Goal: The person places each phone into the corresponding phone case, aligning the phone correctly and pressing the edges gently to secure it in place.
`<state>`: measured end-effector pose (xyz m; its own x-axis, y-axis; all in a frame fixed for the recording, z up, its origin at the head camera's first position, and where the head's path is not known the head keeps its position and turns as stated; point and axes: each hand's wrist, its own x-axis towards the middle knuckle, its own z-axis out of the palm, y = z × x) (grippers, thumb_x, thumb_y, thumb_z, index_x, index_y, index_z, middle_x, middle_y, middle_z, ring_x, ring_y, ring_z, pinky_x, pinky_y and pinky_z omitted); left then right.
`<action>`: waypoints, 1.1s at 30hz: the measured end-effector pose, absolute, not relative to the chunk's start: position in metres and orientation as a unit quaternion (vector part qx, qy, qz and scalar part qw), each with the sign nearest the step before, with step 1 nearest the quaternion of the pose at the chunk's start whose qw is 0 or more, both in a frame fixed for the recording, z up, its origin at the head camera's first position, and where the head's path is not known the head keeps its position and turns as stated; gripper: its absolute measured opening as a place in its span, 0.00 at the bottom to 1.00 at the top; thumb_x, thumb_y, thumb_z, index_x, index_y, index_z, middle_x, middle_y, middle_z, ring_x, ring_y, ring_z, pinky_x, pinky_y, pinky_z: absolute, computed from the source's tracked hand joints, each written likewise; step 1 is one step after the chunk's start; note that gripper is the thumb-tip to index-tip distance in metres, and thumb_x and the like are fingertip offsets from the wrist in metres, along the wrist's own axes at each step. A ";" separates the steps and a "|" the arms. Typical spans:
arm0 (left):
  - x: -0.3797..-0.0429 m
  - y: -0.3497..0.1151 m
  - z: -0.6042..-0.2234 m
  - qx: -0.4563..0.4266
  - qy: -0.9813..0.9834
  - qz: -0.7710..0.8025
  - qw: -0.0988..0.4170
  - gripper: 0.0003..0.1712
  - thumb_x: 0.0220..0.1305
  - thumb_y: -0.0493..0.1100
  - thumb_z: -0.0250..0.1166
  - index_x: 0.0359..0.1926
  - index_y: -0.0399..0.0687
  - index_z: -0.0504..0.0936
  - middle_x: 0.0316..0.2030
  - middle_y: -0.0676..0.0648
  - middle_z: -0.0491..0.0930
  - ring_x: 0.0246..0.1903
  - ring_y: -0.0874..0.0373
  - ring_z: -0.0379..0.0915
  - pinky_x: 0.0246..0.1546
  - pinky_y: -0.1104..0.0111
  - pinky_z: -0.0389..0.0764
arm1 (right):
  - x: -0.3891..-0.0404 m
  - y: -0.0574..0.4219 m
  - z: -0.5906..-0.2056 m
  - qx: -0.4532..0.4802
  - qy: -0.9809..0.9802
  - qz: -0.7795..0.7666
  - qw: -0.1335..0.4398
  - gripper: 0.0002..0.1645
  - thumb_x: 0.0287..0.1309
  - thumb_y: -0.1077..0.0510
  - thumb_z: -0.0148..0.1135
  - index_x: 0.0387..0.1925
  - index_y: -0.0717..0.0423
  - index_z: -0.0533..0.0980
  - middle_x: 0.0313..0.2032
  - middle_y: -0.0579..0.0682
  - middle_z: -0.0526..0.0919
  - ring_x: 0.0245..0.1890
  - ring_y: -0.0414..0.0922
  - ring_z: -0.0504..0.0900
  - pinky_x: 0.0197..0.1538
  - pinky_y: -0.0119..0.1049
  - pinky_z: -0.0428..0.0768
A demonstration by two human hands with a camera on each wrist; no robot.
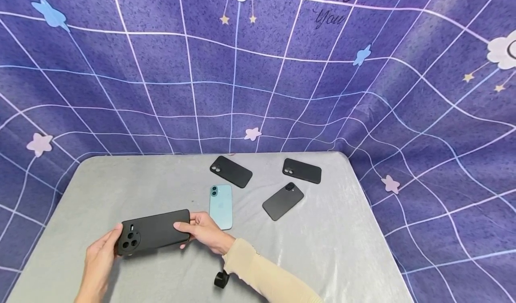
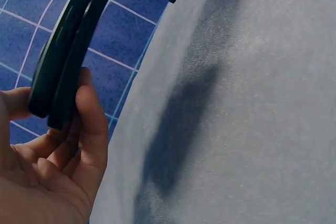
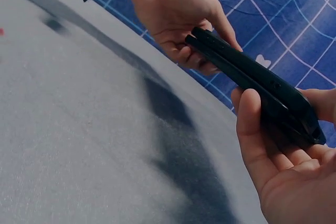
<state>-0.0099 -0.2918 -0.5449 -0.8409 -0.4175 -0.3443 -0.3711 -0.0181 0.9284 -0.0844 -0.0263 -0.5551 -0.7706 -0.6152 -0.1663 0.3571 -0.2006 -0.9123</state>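
Observation:
Above the front left of the table, a black phone case [image 1: 159, 231] with a round camera ring is held tilted between both hands. A second dark slab the size of a phone [image 2: 79, 72] lies against its underside, with a thin gap along the edge. My left hand [image 1: 98, 259] pinches the pair at the camera end, thumb on one face and fingers on the other. The opposite end is gripped by my right hand [image 1: 207, 232], its thumb lying over the case's back. Behind the right hand, a light blue phone [image 1: 221, 204] lies on the table.
Farther back on the grey-covered table [image 1: 330, 249] lie a black phone case [image 1: 231, 172], another black case [image 1: 303, 172] and a black phone [image 1: 282, 202]. A patterned purple curtain [image 1: 161, 92] surrounds the back and sides. A small black piece [image 1: 221, 279] hangs below the right sleeve [image 1: 266, 271].

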 end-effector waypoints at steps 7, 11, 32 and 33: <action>-0.015 -0.290 -0.544 0.295 -0.772 -0.563 -0.006 0.32 0.75 0.70 0.61 0.68 0.58 0.85 0.39 0.82 0.79 0.48 0.80 0.70 0.61 0.75 0.71 | -0.085 -0.025 -0.555 -0.125 0.562 -0.752 0.321 0.17 0.75 0.64 0.64 0.57 0.72 0.81 0.48 0.70 0.88 0.33 0.37 0.89 0.34 0.34 0.89; -0.016 -0.290 -0.544 0.276 -0.792 -0.544 0.004 0.40 0.76 0.69 0.61 0.72 0.43 0.80 0.39 0.84 0.78 0.50 0.85 0.68 0.63 0.82 0.65 | -0.085 -0.026 -0.554 -0.126 0.567 -0.747 0.323 0.16 0.75 0.63 0.64 0.56 0.72 0.81 0.47 0.69 0.89 0.33 0.38 0.89 0.35 0.36 0.90; -0.015 -0.293 -0.547 0.231 -0.830 -0.508 0.017 0.37 0.81 0.64 0.57 0.68 0.35 0.80 0.40 0.83 0.78 0.46 0.86 0.67 0.42 0.90 0.63 | -0.084 -0.026 -0.555 -0.115 0.571 -0.747 0.322 0.14 0.74 0.63 0.65 0.53 0.71 0.83 0.44 0.67 0.90 0.28 0.38 0.88 0.33 0.32 0.88; -0.015 -0.293 -0.547 0.234 -0.829 -0.509 0.013 0.38 0.81 0.64 0.57 0.70 0.36 0.79 0.41 0.84 0.77 0.47 0.87 0.66 0.43 0.91 0.63 | -0.084 -0.026 -0.555 -0.115 0.571 -0.746 0.322 0.14 0.74 0.63 0.65 0.53 0.70 0.83 0.43 0.67 0.90 0.28 0.38 0.88 0.33 0.33 0.89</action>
<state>-0.0150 -0.2927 -0.5467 -0.8903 -0.4008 -0.2163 -0.3744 0.3733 0.8488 -0.0838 -0.0258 -0.5551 -0.7666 -0.6115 -0.1962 0.3490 -0.1402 -0.9266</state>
